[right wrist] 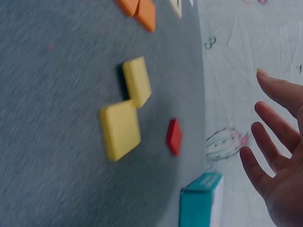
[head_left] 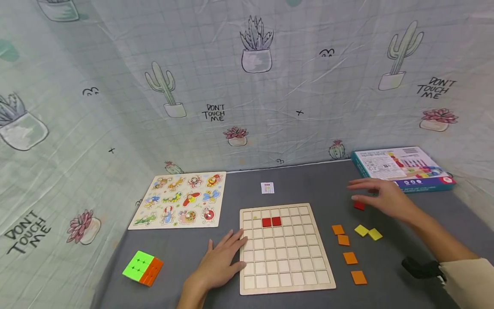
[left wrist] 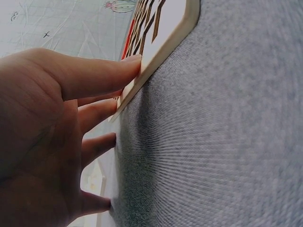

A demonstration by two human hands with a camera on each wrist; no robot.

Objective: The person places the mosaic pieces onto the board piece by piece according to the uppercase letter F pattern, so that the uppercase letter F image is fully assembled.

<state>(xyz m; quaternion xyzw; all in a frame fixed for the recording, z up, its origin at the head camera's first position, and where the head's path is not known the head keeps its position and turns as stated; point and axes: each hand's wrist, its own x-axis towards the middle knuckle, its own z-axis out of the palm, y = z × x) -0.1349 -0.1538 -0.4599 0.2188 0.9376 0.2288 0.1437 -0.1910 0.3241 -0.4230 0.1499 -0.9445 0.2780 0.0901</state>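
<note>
My left hand [head_left: 218,262] lies at the left edge of a wooden grid board [head_left: 288,253], its thumb and fingertips touching the rim. In the left wrist view the thumb rests on the board's edge and the fingers are spread. Two red square tiles [head_left: 272,222] sit side by side in the board's second row. My right hand [head_left: 380,198] hovers above a loose red tile [head_left: 359,205] at the right, fingers extended with nothing between them. In the right wrist view the red tile [right wrist: 174,137] lies on the table, apart from the hand.
Several orange tiles [head_left: 350,258] and two yellow tiles [head_left: 362,231] lie right of the board. A boxed game [head_left: 405,169] stands at the back right, a small printed card [head_left: 267,188] behind the board. An insect puzzle [head_left: 181,199] and a puzzle cube [head_left: 143,268] are at left.
</note>
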